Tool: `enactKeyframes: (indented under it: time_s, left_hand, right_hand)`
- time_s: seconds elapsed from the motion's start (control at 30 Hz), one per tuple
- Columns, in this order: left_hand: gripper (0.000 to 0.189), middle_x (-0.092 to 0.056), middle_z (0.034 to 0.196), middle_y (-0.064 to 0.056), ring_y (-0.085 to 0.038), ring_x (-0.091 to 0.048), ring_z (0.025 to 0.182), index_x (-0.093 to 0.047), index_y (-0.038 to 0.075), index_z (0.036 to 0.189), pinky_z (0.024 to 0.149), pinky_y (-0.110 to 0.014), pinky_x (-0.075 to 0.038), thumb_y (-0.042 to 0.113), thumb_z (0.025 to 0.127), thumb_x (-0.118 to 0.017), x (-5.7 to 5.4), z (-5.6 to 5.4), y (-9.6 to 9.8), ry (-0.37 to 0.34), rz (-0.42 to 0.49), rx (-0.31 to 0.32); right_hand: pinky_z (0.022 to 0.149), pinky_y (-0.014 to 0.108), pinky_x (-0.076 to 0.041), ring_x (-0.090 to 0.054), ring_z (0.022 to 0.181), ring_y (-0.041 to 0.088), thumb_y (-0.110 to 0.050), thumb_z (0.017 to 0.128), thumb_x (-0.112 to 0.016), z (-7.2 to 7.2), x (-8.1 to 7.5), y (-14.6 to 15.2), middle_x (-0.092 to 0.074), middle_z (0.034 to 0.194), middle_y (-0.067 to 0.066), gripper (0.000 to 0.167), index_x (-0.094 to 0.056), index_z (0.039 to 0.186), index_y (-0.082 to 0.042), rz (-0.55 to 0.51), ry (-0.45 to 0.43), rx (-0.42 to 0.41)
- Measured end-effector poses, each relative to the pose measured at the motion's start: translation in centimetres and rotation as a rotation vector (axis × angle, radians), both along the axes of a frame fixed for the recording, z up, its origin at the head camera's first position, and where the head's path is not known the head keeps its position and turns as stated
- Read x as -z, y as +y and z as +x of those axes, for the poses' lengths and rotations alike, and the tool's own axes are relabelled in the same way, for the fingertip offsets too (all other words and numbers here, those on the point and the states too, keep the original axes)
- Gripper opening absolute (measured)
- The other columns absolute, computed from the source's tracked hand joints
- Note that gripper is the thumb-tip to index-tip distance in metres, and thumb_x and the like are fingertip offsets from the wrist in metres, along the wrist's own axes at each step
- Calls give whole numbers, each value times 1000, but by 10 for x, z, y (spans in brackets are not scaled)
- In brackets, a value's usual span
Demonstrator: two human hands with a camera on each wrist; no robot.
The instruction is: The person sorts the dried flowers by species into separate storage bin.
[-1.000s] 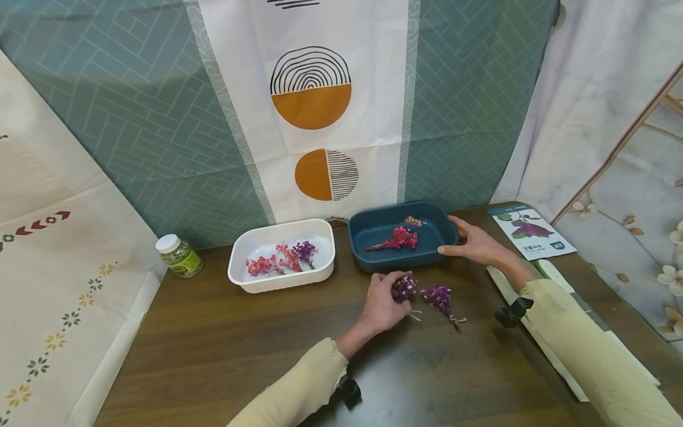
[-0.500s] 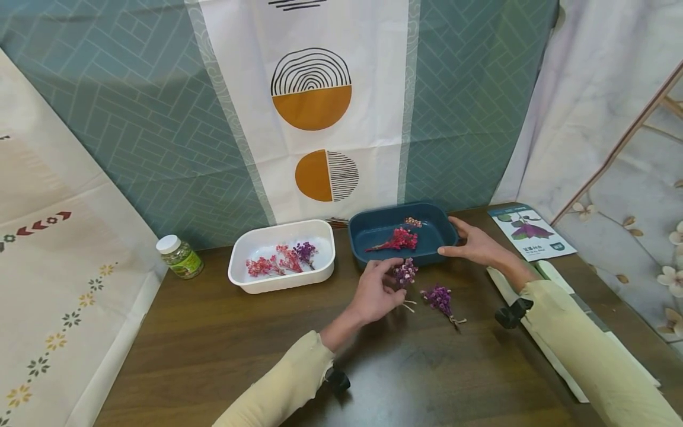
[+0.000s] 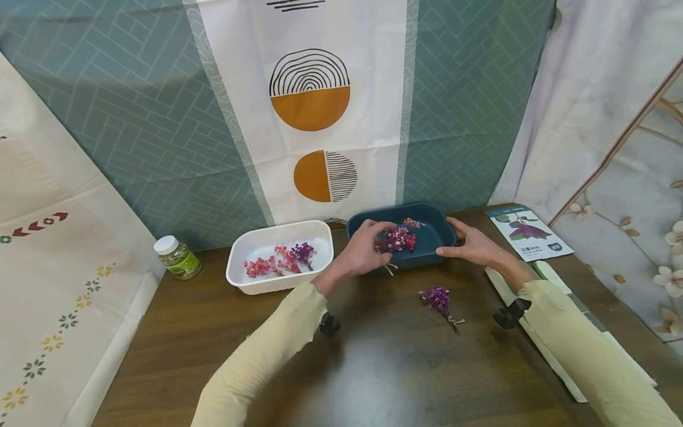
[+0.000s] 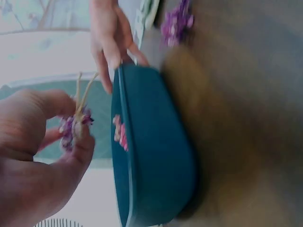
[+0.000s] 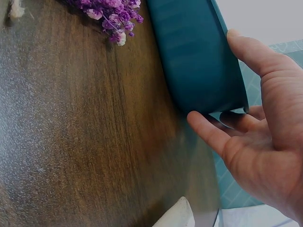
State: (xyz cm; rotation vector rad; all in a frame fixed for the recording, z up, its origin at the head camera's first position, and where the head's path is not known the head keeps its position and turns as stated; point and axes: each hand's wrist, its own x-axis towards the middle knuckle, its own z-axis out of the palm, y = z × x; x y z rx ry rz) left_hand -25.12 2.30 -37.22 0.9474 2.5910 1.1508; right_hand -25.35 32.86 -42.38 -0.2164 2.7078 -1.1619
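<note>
My left hand (image 3: pixel 364 249) pinches a small tied bunch of purple and white dried flowers (image 4: pixel 67 132) between thumb and fingers. It hangs over the dark blue baking dish (image 3: pixel 418 260), its pale stem ends pointing toward me. Behind it, partly covered in the head view, a red dried-flower bunch (image 3: pixel 410 242) lies in the dish with a small peach sprig (image 3: pixel 411 222). My right hand (image 3: pixel 472 244) grips the dish's right end, thumb on the rim and fingers at the end. Another purple dried-flower bunch (image 3: pixel 437 298) lies on the table in front.
To the left stands a white dish (image 3: pixel 283 283) holding pink and purple dried flowers (image 3: pixel 288 258). A jar with a white lid (image 3: pixel 178 258) is at the far left. A printed seed packet (image 3: pixel 530 231) and long pale strips (image 3: pixel 539 332) lie to the right.
My left hand has lifted the purple and white bunch off the table and carried it back and slightly left, over the blue dish. My right hand has stayed at the dish's end.
</note>
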Motion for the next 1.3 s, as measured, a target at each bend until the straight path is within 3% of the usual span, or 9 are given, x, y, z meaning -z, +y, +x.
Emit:
enactKeyframes:
  time_s: [0.27, 0.6, 0.97, 1.3]
  left_hand:
    - [59, -45, 133, -16, -25, -64, 109, -53, 8, 142, 84, -26, -55, 1, 87, -72, -3, -29, 10, -30, -147, 80]
    - [59, -44, 134, -12, -24, -60, 112, -53, 9, 143, 90, -30, -53, 0, 88, -71, 7, -50, 24, 36, -305, 107]
    - [60, -46, 140, -11, -23, -57, 112, -53, 14, 144, 97, -34, -50, 5, 89, -74, 17, -63, 26, 113, -419, 123]
    - [61, -49, 141, -11, -25, -53, 119, -54, 14, 144, 103, -38, -46, 7, 88, -76, 20, -62, 26, 120, -424, 145]
  right_hand:
    - [104, 70, -31, -33, 137, 53, -39, 92, -71, -1, 2, 2, -29, 152, 36, 99, -10, 159, 0, -7, 1, 0]
    - [104, 71, -30, -32, 137, 54, -39, 92, -71, -3, 4, 1, -27, 153, 36, 99, -9, 159, -1, -6, 1, 11]
    - [104, 71, -29, -32, 137, 55, -41, 91, -72, -1, 3, 0, -29, 152, 37, 100, -10, 159, -1, 5, 8, 11]
    - [105, 71, -29, -30, 138, 55, -40, 92, -72, 0, 3, 1, -26, 153, 37, 100, -10, 159, -1, -6, -2, 14]
